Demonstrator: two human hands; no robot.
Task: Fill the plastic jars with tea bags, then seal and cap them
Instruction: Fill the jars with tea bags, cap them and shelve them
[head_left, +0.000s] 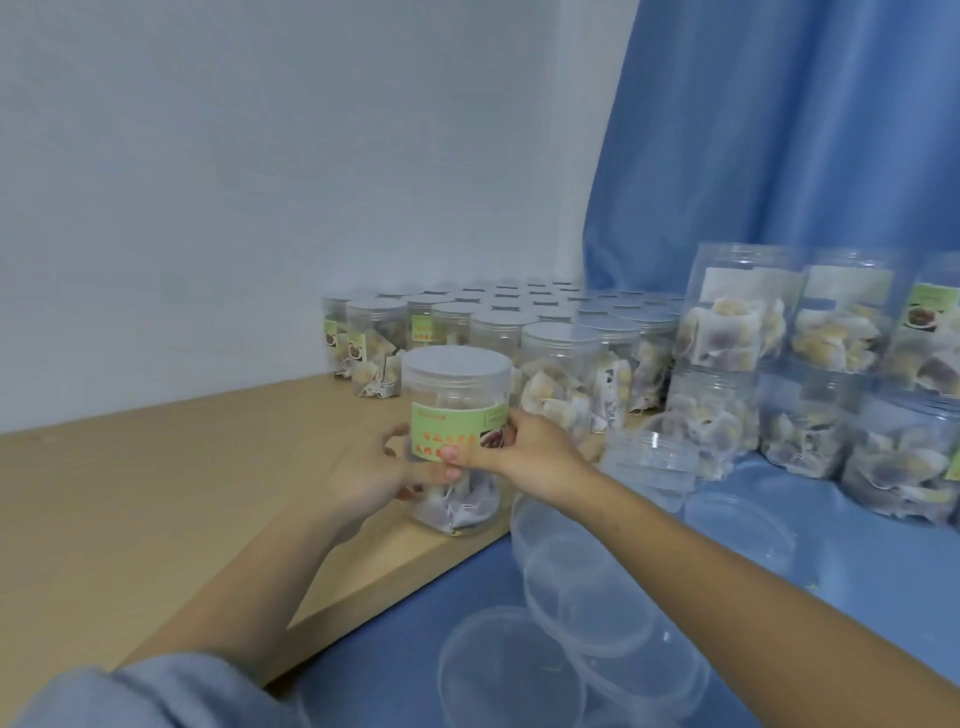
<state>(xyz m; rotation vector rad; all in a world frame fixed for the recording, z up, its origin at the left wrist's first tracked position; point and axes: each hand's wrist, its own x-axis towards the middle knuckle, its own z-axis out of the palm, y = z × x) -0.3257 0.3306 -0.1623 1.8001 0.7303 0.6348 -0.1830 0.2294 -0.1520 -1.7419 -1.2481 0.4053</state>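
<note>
A clear plastic jar (457, 410) with a green label and a cap on top stands on the wooden table (156, 493), tea bags visible inside. My left hand (374, 478) grips its left side and my right hand (524, 447) grips its right side, thumbs across the label. Behind it stand several capped jars of tea bags (556, 358) in rows. To the right, jars of tea bags (727, 322) are stacked two high; I cannot tell if they have caps. Loose clear caps (587, 597) lie on the blue cloth (883, 571) in front.
A white wall runs behind the table and a blue curtain (779, 130) hangs at the right. A clear cap (649, 457) lies beside the stacked jars. The table edge meets the blue cloth near the held jar.
</note>
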